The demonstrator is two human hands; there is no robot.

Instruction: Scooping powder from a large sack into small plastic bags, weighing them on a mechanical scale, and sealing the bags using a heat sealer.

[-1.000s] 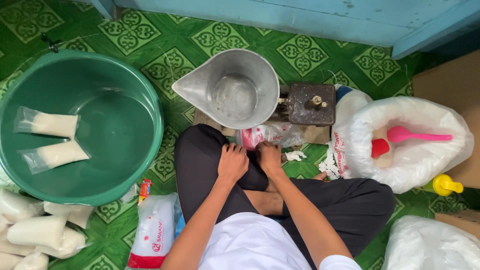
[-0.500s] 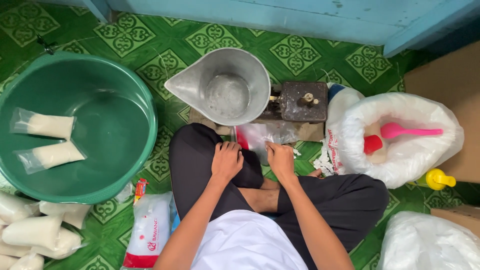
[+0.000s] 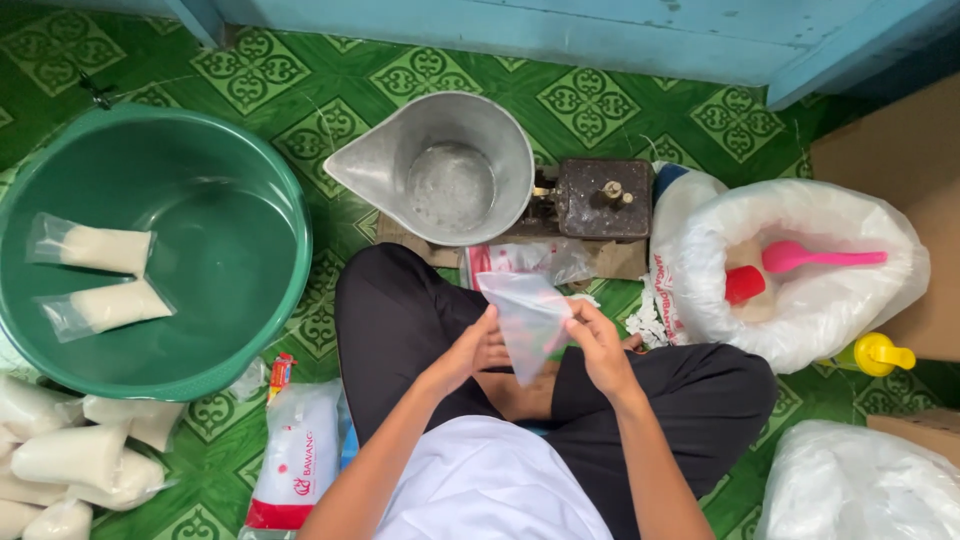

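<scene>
Plastic bag (image 3: pixel 527 318) pinched between fingers of left hand (image 3: pixel 478 350), right hand (image 3: pixel 600 347).

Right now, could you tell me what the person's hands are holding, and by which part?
Both hands hold one small, empty, clear plastic bag: the left hand pinches its left edge, and the right hand pinches its right edge.

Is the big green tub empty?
No, the green tub has two filled little clear bags lying inside it on the left.
</scene>
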